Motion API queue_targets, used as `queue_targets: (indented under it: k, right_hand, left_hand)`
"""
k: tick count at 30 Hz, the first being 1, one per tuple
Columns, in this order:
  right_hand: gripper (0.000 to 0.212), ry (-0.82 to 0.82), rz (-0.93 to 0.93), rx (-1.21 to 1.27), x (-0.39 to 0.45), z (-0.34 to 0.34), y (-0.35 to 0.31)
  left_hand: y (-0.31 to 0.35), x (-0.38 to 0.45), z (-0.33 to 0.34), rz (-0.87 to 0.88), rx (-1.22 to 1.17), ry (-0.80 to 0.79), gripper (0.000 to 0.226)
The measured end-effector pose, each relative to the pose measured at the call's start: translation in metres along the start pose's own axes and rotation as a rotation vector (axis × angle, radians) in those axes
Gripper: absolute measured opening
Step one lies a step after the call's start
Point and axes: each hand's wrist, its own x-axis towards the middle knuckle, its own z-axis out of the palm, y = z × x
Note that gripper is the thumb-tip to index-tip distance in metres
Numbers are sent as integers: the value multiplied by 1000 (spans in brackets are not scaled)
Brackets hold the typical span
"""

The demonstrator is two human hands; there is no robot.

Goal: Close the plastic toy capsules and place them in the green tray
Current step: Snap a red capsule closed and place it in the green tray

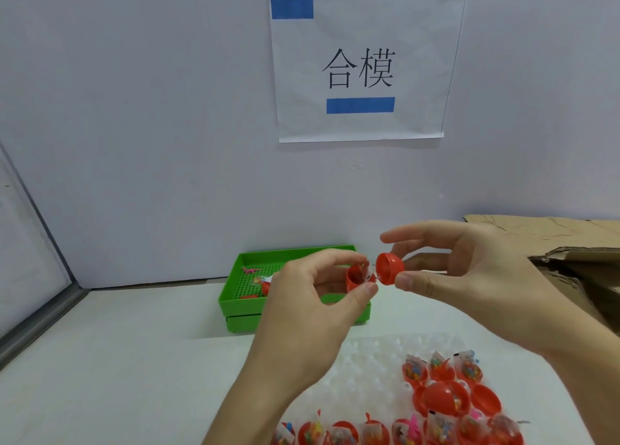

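Observation:
My left hand pinches a red capsule half with a small white packet sticking out of it. Just to its right, my right hand pinches the matching red lid half between thumb and fingers, its hollow side turned toward the other half. A small gap separates the two halves. Both are held in the air in front of the green tray, which stands by the wall with a few small items inside, partly hidden by my left hand.
A clear blister sheet lies at the front with several open red capsules holding toy packets. Flattened cardboard sits at the right. A paper sign hangs on the white wall. A metal rail runs along the left.

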Motion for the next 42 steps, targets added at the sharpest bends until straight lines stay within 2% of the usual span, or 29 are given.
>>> queue_targets:
  k: [10, 15, 21, 42]
  right_hand:
    - [39, 22, -36, 17, 0, 3, -1]
    - [42, 29, -63, -13, 0, 5, -3]
    - [41, 25, -68, -32, -1, 6, -3]
    - [40, 52, -139, 8, 0, 9, -4]
  left_hand:
    - [5, -1, 1, 15, 29, 6, 14]
    - [7, -1, 1, 29, 47, 46, 29]
    - [10, -3, 1, 71, 96, 24, 17]
    - [10, -3, 1, 96, 99, 60, 11]
